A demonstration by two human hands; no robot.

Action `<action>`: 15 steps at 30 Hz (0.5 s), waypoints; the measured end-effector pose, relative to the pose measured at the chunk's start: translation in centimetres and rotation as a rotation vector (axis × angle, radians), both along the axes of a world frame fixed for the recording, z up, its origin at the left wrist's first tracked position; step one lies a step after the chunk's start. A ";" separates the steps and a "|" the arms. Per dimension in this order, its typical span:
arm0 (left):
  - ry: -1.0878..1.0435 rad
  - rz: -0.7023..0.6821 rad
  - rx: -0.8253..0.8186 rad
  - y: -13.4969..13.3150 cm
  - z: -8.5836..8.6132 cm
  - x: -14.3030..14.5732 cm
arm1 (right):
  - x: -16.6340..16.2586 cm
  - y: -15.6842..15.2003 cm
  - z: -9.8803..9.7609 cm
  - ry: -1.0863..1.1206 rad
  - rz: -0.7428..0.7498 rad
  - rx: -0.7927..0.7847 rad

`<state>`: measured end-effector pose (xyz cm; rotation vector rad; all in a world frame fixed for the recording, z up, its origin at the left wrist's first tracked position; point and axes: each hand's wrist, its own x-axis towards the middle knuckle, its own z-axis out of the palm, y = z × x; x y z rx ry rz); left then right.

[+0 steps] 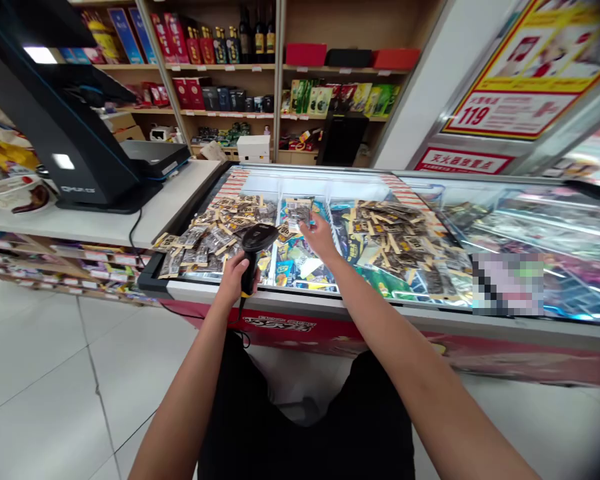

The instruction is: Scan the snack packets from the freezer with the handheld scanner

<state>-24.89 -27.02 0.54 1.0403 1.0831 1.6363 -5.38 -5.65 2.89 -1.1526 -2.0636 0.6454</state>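
My left hand (236, 277) is wrapped round the handle of a black barcode scanner (258, 239) with yellow trim, its head tilted towards the middle of the freezer lid. A cable hangs from the handle's base. Between the thumb and fingers of my right hand (320, 237) is a small snack packet (299, 212), dark with pale edges and a white label, just right of and beyond the scanner. A spread of similar packets (205, 243) lies on the glass to the left. Another heap of packets (400, 233) lies to the right.
The chest freezer (290, 298) stands before my knees, with colourful bags under its glass. At left, a counter (100, 217) carries a dark checkout machine (75, 133) and a bowl (17, 193). Shelves (220, 67) of boxes and bottles stand behind. The scanner's cable (180, 312) runs along the freezer front.
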 end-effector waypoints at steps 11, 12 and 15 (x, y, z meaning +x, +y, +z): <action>0.108 -0.015 -0.079 -0.3 0.2 -0.4 | 20.7 6.9 9.0 -0.224 -0.374 0.502; 0.107 -0.009 -0.081 -0.3 0.2 -0.5 | 22.5 7.6 9.3 -0.248 -0.433 0.481; 0.110 0.002 -0.090 -0.3 0.2 -0.5 | 26.2 9.2 9.4 -0.370 -0.544 0.352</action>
